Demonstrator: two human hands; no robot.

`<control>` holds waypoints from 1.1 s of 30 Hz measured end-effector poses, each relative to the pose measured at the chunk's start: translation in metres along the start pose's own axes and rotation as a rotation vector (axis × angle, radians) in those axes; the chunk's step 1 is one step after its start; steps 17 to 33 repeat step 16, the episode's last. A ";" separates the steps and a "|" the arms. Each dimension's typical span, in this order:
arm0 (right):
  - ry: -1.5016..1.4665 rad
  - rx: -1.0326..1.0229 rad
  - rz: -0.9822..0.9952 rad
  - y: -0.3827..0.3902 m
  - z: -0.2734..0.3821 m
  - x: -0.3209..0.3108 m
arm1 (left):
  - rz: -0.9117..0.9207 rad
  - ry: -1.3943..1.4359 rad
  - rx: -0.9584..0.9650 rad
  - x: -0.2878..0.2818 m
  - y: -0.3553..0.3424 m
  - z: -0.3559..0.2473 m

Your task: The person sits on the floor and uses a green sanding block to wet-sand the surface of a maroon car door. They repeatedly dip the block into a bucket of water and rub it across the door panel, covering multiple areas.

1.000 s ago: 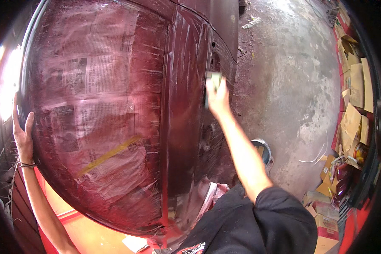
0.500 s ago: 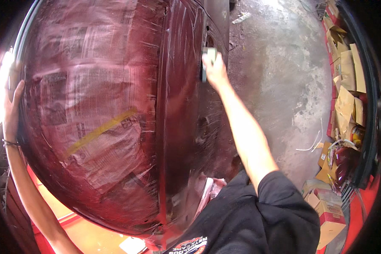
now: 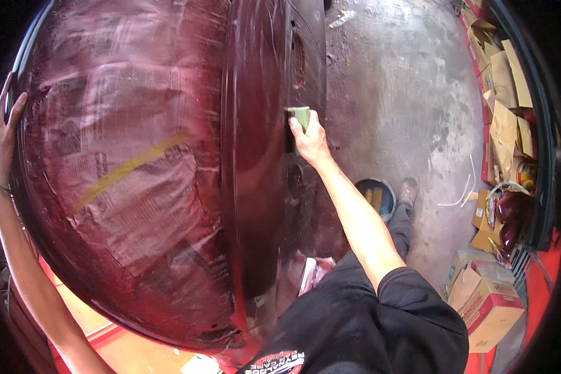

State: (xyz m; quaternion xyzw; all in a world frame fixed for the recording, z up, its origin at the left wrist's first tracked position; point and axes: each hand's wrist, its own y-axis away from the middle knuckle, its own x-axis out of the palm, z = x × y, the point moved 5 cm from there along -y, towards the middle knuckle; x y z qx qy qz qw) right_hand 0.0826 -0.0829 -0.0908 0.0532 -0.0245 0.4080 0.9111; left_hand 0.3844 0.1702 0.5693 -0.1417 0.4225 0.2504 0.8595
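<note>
My right hand (image 3: 311, 141) is closed round a pale green sanding block (image 3: 300, 115). The block's dark side lies against the dark red car body panel (image 3: 268, 124), just below a slot-like recess (image 3: 298, 59). Far to the left, my left hand (image 3: 5, 138) rests at the rim of a large curved part covered with printed masking paper (image 3: 131, 118). Its fingers are stretched out and the thumb stands apart; the fingertips are partly lost in glare. A yellow tape strip (image 3: 131, 168) crosses the paper, which is dusted with red paint.
A round bucket (image 3: 389, 206) with something yellowish inside stands on the stained concrete floor (image 3: 405, 118), beside my shoe (image 3: 409, 191). Cardboard boxes (image 3: 487, 308) and brown paper (image 3: 508, 81) line the right side. White cords (image 3: 461, 193) lie on the floor.
My right hand has moved down and slightly left along the panel with the block. The left hand has shifted a little up the rim. The bucket and my shoe have come into view.
</note>
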 end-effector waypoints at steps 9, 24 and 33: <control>-0.099 0.046 0.024 0.097 0.004 0.020 | -0.185 -0.090 -0.039 0.006 0.011 -0.021; 0.079 0.107 -0.074 -0.070 0.004 0.015 | -0.159 0.107 -0.169 -0.018 0.005 -0.050; 0.079 0.107 -0.074 -0.070 0.004 0.015 | -0.159 0.107 -0.169 -0.018 0.005 -0.050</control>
